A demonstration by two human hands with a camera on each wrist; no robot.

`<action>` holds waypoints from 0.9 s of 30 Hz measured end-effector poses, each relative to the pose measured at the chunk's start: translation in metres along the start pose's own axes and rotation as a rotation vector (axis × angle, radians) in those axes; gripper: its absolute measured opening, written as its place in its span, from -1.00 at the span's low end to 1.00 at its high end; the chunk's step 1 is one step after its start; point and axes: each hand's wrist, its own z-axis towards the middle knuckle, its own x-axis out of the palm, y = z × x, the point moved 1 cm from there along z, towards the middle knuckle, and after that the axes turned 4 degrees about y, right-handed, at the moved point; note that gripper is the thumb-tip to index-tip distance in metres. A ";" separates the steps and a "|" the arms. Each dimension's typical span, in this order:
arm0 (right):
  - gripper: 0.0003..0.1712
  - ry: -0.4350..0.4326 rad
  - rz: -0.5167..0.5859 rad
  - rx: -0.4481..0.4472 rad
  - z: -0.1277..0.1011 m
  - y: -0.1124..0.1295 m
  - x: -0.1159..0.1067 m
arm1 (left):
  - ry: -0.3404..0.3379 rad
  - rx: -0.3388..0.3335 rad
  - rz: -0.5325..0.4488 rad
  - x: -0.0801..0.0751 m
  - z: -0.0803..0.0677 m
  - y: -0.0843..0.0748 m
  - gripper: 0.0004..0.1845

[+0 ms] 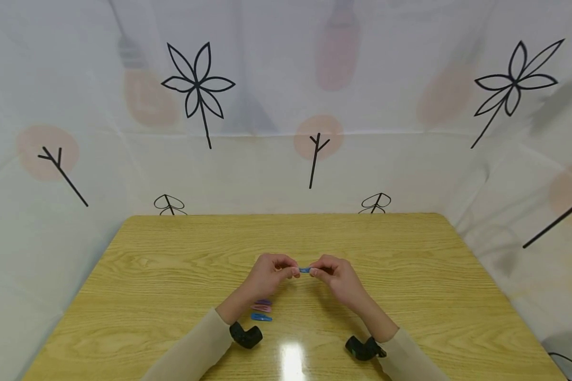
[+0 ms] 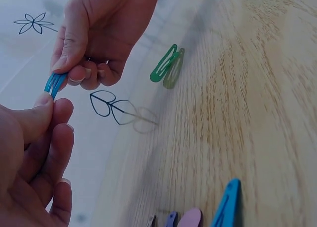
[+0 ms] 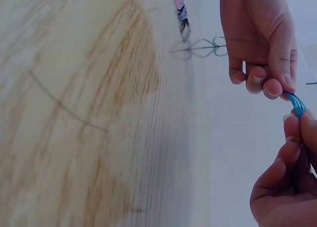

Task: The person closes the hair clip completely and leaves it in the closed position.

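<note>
Both hands pinch one blue hair clip (image 1: 305, 270) above the worktop (image 1: 410, 275).
Left hand (image 1: 269, 275) and right hand (image 1: 336, 275) each pinch an end between thumb and fingers (image 2: 47, 110); more clips (image 1: 261, 309) lie below.

Head view: looks forward and down from above my chest, taking in the whole wooden table (image 1: 171, 254) and the patterned curtain (image 1: 267, 159) behind it; my hands sit small near the lower middle.

Left wrist view: low, close behind my left hand (image 2: 29, 157), facing across to my right hand (image 2: 99, 33); tabletop tilts up on the right.

Right wrist view: low, close behind my right hand (image 3: 287, 187), facing my left hand (image 3: 257, 38); tabletop fills the left.

Shared by all three: both hands meeting on the blue hair clip (image 1: 305, 270), plus table grain and curtain.
</note>
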 end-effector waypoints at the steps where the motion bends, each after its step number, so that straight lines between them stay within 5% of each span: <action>1: -0.82 -0.002 -0.004 -0.003 0.000 0.000 0.000 | -0.001 -0.007 -0.010 0.000 0.000 -0.001 -0.83; 27: -0.93 -0.099 -0.054 0.017 0.007 0.003 0.018 | -0.041 -0.047 0.070 -0.015 -0.004 0.012 -0.92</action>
